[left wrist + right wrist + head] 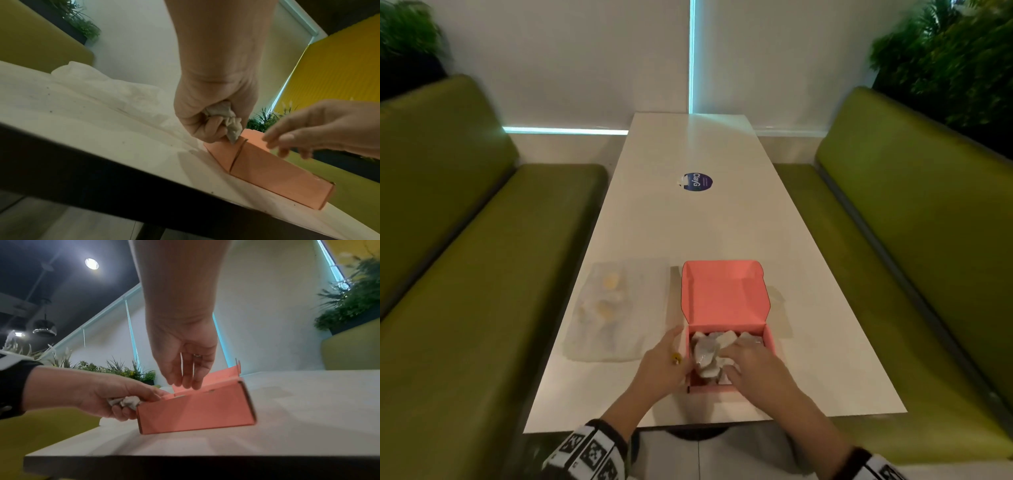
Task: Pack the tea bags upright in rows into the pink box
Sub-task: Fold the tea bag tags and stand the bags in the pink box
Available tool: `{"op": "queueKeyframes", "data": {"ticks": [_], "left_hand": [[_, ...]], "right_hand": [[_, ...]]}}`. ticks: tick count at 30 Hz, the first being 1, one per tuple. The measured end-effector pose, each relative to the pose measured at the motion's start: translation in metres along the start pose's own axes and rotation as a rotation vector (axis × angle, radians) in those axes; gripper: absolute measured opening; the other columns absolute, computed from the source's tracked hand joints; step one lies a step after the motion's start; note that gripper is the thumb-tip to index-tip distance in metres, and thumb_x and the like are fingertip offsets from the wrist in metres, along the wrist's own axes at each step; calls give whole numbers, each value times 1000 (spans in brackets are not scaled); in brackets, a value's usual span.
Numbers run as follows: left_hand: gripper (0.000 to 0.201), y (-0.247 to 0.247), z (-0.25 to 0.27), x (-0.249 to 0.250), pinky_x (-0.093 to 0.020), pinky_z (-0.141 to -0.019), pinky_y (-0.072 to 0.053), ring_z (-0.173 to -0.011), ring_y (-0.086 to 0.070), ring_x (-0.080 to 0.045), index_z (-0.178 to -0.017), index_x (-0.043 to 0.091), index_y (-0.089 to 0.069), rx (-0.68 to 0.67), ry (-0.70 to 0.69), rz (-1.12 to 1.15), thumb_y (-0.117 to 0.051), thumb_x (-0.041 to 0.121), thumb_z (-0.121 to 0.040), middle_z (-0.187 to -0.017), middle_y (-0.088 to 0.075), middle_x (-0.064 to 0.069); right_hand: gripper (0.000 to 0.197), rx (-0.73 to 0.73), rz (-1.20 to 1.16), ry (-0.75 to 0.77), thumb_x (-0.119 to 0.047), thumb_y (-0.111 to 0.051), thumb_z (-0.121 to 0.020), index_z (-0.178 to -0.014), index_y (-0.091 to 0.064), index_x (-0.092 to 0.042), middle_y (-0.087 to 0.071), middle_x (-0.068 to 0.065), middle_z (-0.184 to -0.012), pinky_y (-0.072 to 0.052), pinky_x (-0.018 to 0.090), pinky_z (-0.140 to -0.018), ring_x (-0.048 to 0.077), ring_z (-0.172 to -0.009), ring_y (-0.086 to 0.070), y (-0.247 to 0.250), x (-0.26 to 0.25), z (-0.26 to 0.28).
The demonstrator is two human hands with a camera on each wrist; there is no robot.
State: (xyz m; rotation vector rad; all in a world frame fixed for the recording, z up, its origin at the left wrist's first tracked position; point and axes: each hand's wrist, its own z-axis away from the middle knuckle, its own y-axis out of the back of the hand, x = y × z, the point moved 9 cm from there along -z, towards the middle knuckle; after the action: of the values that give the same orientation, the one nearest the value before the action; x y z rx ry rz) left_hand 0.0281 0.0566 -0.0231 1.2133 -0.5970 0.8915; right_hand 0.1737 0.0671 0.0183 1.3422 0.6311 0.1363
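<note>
Pinching a crumpled tea bag in our left hand at the pink box's nine-o'clock wall, we kept our right hand loose-fingered over the packed bags, seemingly steadying the rows.

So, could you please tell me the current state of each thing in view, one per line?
pink box: open, lid up, on the table.
tea bags: heaped in the box, not in clear rows.
left hand: grips a crumpled tea bag at the box's left wall.
right hand: fingers relaxed over the box, holding nothing.
plastic bag: flat on the table, left of the box.
</note>
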Motion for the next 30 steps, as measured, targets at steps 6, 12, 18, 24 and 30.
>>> {"op": "queueKeyframes", "data": {"ticks": [6,12,18,24,30], "left_hand": [[73,-5,6,14,-9,-51,-39,-55,-49,-4,-147,36,-5,-67,-78,-85,-50,18,-93,-63,-48,8],[72,-5,5,-2,-20,-54,-42,-52,-50,-12,-148,31,-12,-41,-24,-32,-52,16,-91,-58,-50,1],[61,-3,5,-2,-14,-48,-37,-52,-52,-8,-141,24,-23,21,-25,-76,-55,17,-89,-58,-52,4],[29,14,11,8,-17,-50,-35,-56,-50,-5,-105,25,-41,145,-29,-138,-61,36,-88,-63,-52,8],[21,27,11,22,-11,-54,-33,-70,-56,-10,-74,26,-54,263,-75,-215,-60,41,-87,-70,-59,9]], "right_hand": [[31,-82,84,221,-12,-57,-81,-111,-67,-10,-56,8,-120,-42,38,-91,27,-109,-51,-34,-38,-31],[29,-161,160,94,-23,-60,-84,-112,-65,-19,-48,-1,-125,-31,29,-96,20,-115,-43,-20,5,-20],[35,-165,-17,5,-16,-62,-81,-117,-63,-17,-53,-3,-122,-47,29,-88,14,-107,-51,-13,23,-15],[17,7,-140,-29,-18,-52,-92,-103,-64,-14,-67,4,-99,-43,24,-73,18,-89,-58,3,25,-14],[17,243,-390,-72,2,-57,-86,-93,-71,-4,-63,0,-96,-33,-3,-74,8,-86,-56,37,32,-15]]}}
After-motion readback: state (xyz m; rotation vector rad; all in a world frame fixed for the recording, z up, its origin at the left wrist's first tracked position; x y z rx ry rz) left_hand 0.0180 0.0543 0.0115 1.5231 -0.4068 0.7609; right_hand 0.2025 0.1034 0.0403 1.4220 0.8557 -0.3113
